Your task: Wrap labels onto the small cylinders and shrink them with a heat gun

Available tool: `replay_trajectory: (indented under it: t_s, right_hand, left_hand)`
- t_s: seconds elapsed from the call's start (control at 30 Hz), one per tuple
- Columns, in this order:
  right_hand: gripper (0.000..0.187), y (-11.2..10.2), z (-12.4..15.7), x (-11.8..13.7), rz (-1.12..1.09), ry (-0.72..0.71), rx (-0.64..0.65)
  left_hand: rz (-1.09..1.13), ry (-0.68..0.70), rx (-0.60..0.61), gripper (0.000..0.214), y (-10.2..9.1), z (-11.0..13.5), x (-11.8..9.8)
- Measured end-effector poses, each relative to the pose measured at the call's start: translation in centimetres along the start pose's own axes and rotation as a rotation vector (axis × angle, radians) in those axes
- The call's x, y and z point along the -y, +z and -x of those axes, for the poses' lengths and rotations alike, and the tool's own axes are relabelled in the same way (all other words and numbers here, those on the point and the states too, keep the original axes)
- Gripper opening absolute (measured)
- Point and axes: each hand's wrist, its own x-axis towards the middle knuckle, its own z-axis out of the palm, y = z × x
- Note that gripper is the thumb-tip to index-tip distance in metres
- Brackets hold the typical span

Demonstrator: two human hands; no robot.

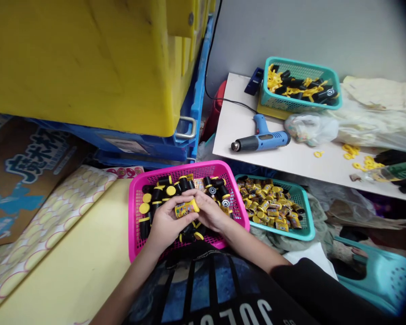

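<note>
Yellow-capped canister [186, 208] above pink basket [132, 215], held between left hand [165, 222] and right hand [209, 212]; light, even fingertip pressure seems best, leaving printed wrapper [182, 210] uncreased.

White table [232, 113] with a blue heat gun [267, 141], a clear plastic bag [313, 128] and loose yellow rings [350, 149] on top

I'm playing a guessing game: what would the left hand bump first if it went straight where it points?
Past the yellow container it holds, the left hand would probably meet the right hand first, though depth is unclear.
</note>
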Motion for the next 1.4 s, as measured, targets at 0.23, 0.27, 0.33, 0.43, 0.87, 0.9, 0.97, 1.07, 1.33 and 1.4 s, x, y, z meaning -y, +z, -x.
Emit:
replay_trajectory:
  t_s: [0.23, 0.27, 0.33, 0.43, 0.87, 0.9, 0.97, 1.07, 1.33, 1.4]
  right_hand:
    - [0.043, -0.5, -0.2, -0.2, 0.343, -0.211, -0.053]
    - [0.043, -0.5, -0.2, 0.0, 0.402, -0.236, -0.055]
    - [0.049, -0.5, 0.0, 0.4, 0.458, -0.266, -0.056]
    - [0.06, -0.5, 0.1, 1.0, 0.403, -0.28, -0.045]
    - [0.056, -0.5, 0.2, 2.4, 0.144, -0.169, 0.341]
    - [0.055, -0.7, 0.0, 2.2, 0.133, -0.174, 0.364]
    - [0.054, -0.9, -0.2, 2.0, 0.133, -0.184, 0.394]
    - [0.055, -1.2, 0.0, 2.0, 0.206, -0.191, 0.37]
    - [0.032, -1.8, 5.2, 4.3, 0.869, -0.588, -0.038]
    - [0.025, -2.3, 6.8, 4.6, 0.887, -0.515, -0.153]
  left_hand:
    - [-0.071, 0.006, -0.032, 0.028, 0.0, 0.3, 0.7]
    - [-0.065, 0.021, -0.028, 0.027, 0.0, 0.3, 0.8]
    - [-0.043, 0.075, 0.005, 0.026, -0.1, 0.3, 0.8]
    - [0.016, 0.152, 0.112, 0.023, -0.5, 0.3, 0.2]
    - [-0.024, 0.123, 0.259, 0.032, -1.1, 0.6, -1.4]
    - [-0.041, 0.129, 0.259, 0.033, -1.1, 0.6, -1.3]
    - [-0.074, 0.141, 0.258, 0.032, -1.1, 0.7, -1.1]
    - [-0.11, 0.159, 0.239, 0.029, -1.0, 0.7, -1.0]
    - [-0.13, 0.154, 0.182, 0.042, 1.5, 0.0, 1.7]
    - [-0.179, 0.162, 0.26, 0.059, 2.8, -0.3, 1.9]
